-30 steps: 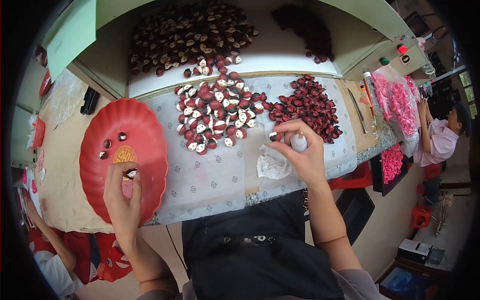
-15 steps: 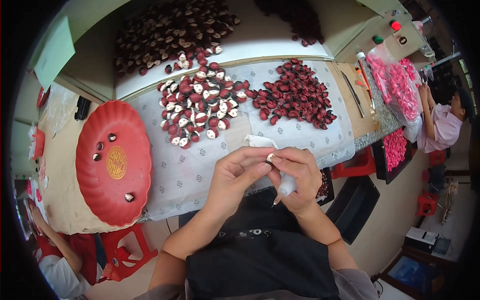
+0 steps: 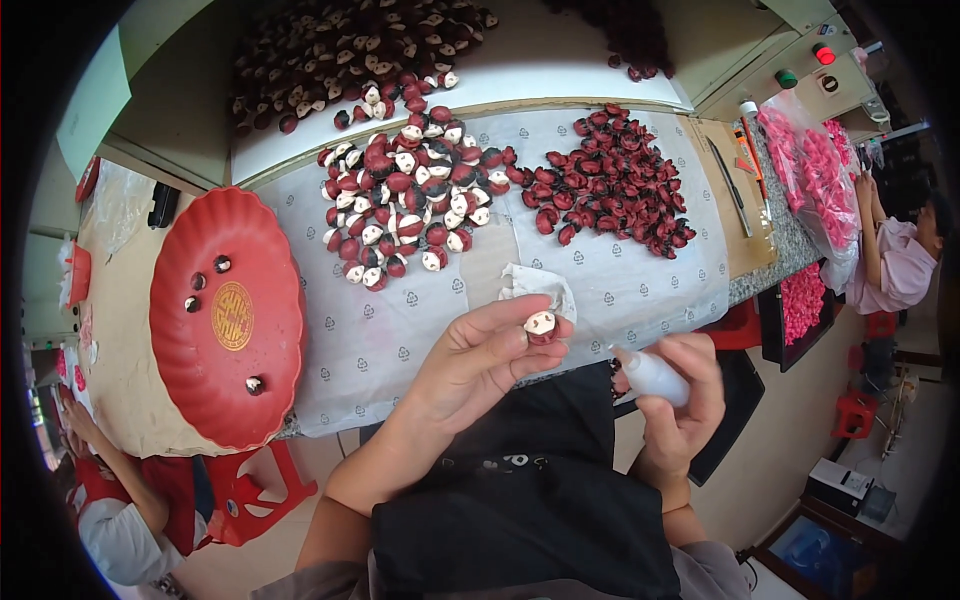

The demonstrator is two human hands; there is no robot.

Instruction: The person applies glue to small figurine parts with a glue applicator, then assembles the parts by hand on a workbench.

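Observation:
My left hand (image 3: 462, 368) pinches a small round red-and-white piece (image 3: 540, 326) between thumb and fingertips, its white side with small dark marks turned up. To the right, my right hand (image 3: 692, 402) is wrapped round a white squeeze bottle (image 3: 656, 379), whose thin tip points up and left, apart from the piece. Just beyond my left hand lies a crumpled white tissue (image 3: 552, 284). Farther off on the patterned sheet are a heap of similar red, white and black pieces (image 3: 405, 205) and, right of it, a heap of dark red pieces (image 3: 615, 185).
A scalloped red tray (image 3: 225, 390) with several small dark-and-white pieces stands at left. Behind, a booth with a white floor (image 3: 560, 90) holds more pieces. Tweezers (image 3: 730, 190) and pink bundles in a plastic bag (image 3: 810, 165) lie right. Two people work at the sides.
My hands have parted: the right has moved right with the squeeze bottle, its tip now turned up. The piece in my left hand now shows its white side. The view has shifted slightly.

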